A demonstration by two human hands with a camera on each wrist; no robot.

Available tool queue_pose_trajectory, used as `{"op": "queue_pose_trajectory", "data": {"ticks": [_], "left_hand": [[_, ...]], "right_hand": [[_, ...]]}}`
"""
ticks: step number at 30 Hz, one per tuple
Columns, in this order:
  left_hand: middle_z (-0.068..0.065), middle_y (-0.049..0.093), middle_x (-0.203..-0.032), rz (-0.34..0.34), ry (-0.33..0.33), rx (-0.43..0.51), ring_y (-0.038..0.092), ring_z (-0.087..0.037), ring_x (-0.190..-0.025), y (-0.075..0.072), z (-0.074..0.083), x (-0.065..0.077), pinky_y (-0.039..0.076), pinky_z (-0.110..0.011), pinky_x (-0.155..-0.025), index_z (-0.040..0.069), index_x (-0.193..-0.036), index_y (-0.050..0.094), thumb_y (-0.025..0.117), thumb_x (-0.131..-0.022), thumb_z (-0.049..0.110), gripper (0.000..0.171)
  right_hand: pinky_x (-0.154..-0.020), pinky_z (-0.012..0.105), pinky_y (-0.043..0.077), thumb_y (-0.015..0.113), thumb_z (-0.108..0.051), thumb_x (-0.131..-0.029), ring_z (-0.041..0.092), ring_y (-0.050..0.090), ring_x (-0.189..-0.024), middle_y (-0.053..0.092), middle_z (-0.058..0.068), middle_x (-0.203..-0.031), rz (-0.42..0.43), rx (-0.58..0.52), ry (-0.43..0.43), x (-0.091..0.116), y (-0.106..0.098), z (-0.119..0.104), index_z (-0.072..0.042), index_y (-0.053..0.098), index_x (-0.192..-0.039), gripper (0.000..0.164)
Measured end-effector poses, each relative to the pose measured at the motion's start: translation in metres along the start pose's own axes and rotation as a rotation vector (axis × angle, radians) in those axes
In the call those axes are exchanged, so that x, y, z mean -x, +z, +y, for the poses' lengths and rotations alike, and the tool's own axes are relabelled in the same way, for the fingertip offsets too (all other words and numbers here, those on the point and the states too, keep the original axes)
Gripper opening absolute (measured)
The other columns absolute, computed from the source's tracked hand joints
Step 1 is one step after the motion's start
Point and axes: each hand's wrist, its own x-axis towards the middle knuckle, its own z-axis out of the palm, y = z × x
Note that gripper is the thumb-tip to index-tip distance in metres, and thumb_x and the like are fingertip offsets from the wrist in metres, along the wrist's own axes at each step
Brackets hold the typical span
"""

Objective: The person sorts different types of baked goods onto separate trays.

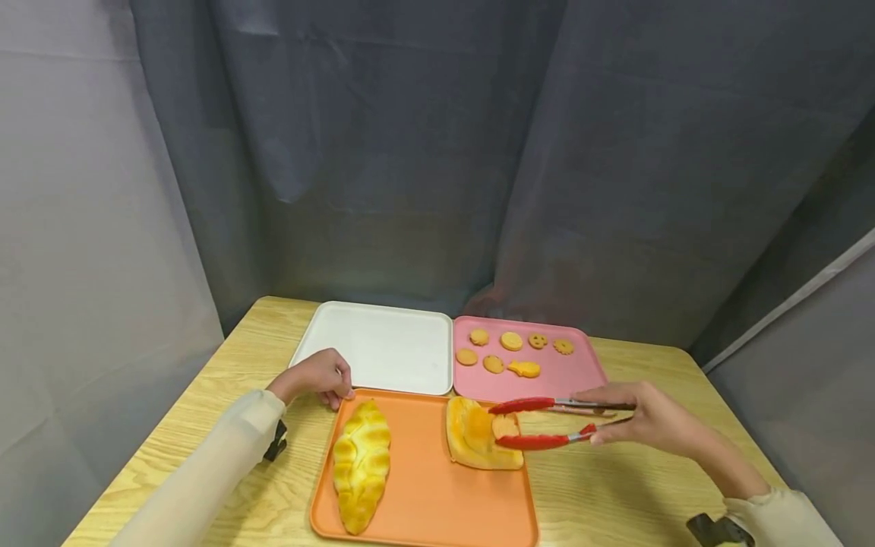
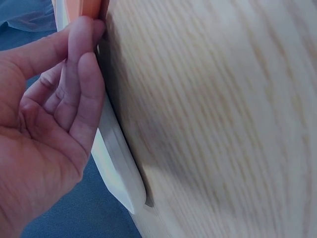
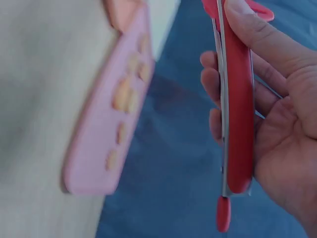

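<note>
In the head view my right hand [image 1: 642, 416] grips a pair of red-tipped tongs [image 1: 536, 442], their tips at either side of a round light-brown cookie [image 1: 504, 427]. That cookie overlaps a thick slice of bread [image 1: 472, 456] with a glossy yolk-coloured middle. The bread sits at the right end of an orange tray [image 1: 437, 501]; a long braided loaf [image 1: 362, 467] lies along the left end. With thumb and fingers my left hand [image 1: 324, 376] pinches the tray's far left corner. The right wrist view shows fingers wrapped about the tongs' red handle [image 3: 239, 129].
Behind the orange tray stand a white tray [image 1: 383, 346] at left and a pink tray [image 1: 570, 372] at right. Several cookies, among them a round one [image 1: 511, 341] and a fish-shaped one [image 1: 524, 369], lie on the pink tray. Dark curtains [image 1: 410, 152] hang behind the wooden table [image 1: 588, 501].
</note>
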Motion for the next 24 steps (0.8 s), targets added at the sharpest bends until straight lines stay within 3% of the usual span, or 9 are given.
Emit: {"op": "queue_pose_trajectory", "data": {"ticks": [3, 5, 8, 12, 17, 20, 24], "left_hand": [[-0.007, 0.07, -0.059, 0.002, 0.004, -0.012, 0.067, -0.015, -0.051, 0.0, 0.0, 0.0, 0.052, -0.025, -0.05, 0.0, -0.072, 0.071, 0.076, -0.085, 0.005, 0.015], [-0.007, 0.07, -0.058, 0.002, 0.002, -0.017, 0.067, -0.014, -0.051, 0.0, 0.0, 0.0, 0.052, -0.025, -0.05, 0.001, -0.071, 0.071, 0.076, -0.085, 0.005, 0.015], [-0.007, 0.07, -0.058, 0.009, 0.006, -0.014, 0.067, -0.014, -0.05, 0.001, 0.001, 0.0, 0.052, -0.025, -0.05, 0.001, -0.071, 0.071, 0.076, -0.085, 0.005, 0.015], [-0.006, 0.069, -0.057, 0.011, 0.016, -0.01, 0.066, -0.013, -0.049, 0.001, 0.0, 0.0, 0.051, -0.024, -0.049, 0.001, -0.07, 0.071, 0.075, -0.085, 0.004, 0.016], [-0.005, 0.068, -0.056, 0.008, 0.015, -0.018, 0.065, -0.012, -0.048, 0.001, 0.0, -0.001, 0.051, -0.024, -0.049, 0.002, -0.07, 0.07, 0.075, -0.085, 0.004, 0.015], [-0.004, 0.068, -0.057, 0.011, 0.011, -0.029, 0.064, -0.012, -0.048, 0.002, 0.0, -0.001, 0.052, -0.024, -0.05, 0.002, -0.07, 0.07, 0.075, -0.085, 0.004, 0.015], [-0.004, 0.068, -0.058, 0.019, 0.006, -0.036, 0.064, -0.011, -0.048, 0.002, 0.001, 0.0, 0.053, -0.024, -0.051, 0.001, -0.071, 0.071, 0.075, -0.085, 0.004, 0.015]], "right_hand": [[-0.061, 0.018, 0.052, 0.087, -0.012, -0.077, -0.003, 0.064, -0.086, 0.076, 0.016, -0.113, 0.159, 0.122, 0.046, 0.0, -0.016, 0.006, -0.001, 0.071, -0.126, 0.053], [-0.053, 0.018, 0.046, 0.089, -0.013, -0.075, -0.003, 0.058, -0.076, 0.077, 0.016, -0.109, 0.244, 0.188, 0.129, 0.001, -0.024, 0.012, -0.001, 0.072, -0.125, 0.054], [-0.048, 0.022, 0.038, 0.09, -0.022, -0.075, 0.003, 0.051, -0.071, 0.075, 0.017, -0.108, 0.3, 0.257, 0.29, 0.002, -0.035, 0.025, -0.003, 0.071, -0.126, 0.058], [-0.052, 0.023, 0.04, 0.089, -0.031, -0.078, 0.006, 0.05, -0.07, 0.074, 0.018, -0.103, 0.306, 0.307, 0.438, 0.005, -0.041, 0.051, 0.001, 0.069, -0.128, 0.063], [-0.052, 0.025, 0.036, 0.089, -0.03, -0.077, 0.006, 0.042, -0.061, 0.075, 0.019, -0.097, 0.312, 0.341, 0.481, 0.013, -0.035, 0.091, 0.005, 0.069, -0.125, 0.062], [-0.057, 0.025, 0.038, 0.09, -0.031, -0.077, 0.01, 0.049, -0.07, 0.073, 0.026, -0.112, 0.307, 0.342, 0.502, 0.017, -0.03, 0.109, 0.006, 0.07, -0.123, 0.062], [-0.065, 0.026, 0.047, 0.09, -0.031, -0.077, 0.023, 0.063, -0.088, 0.07, 0.031, -0.117, 0.285, 0.333, 0.52, 0.017, -0.026, 0.122, 0.008, 0.07, -0.121, 0.062]]}}
